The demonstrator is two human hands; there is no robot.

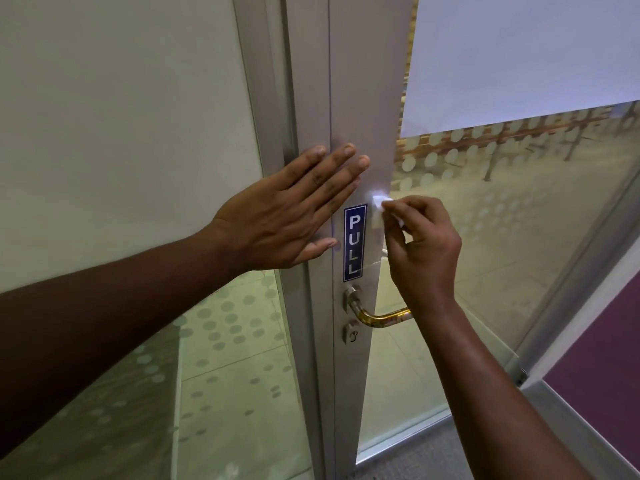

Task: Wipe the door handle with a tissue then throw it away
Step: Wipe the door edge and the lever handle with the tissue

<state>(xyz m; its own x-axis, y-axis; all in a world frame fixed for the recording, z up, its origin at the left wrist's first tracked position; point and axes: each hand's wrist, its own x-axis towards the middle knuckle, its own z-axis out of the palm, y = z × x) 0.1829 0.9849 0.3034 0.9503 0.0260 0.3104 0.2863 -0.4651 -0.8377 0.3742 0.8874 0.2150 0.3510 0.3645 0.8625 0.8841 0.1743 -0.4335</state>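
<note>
A brass-coloured lever door handle (377, 318) sticks out to the right from a silver mount on the grey metal door frame (349, 98). My right hand (420, 251) is above the handle, pinching a small white tissue (381, 213) against the frame's edge, just right of a blue PULL sticker (354, 242). My left hand (294, 216) lies flat with fingers spread on the frame, left of the sticker, holding nothing. My right wrist hides the outer end of the handle.
A keyhole lock (350, 334) sits just below the handle. Glass panels with frosted dots (485, 209) flank the frame on both sides. A white sheet (519, 53) covers the upper right glass. A purple wall panel (602, 358) stands at the far right, grey carpet below.
</note>
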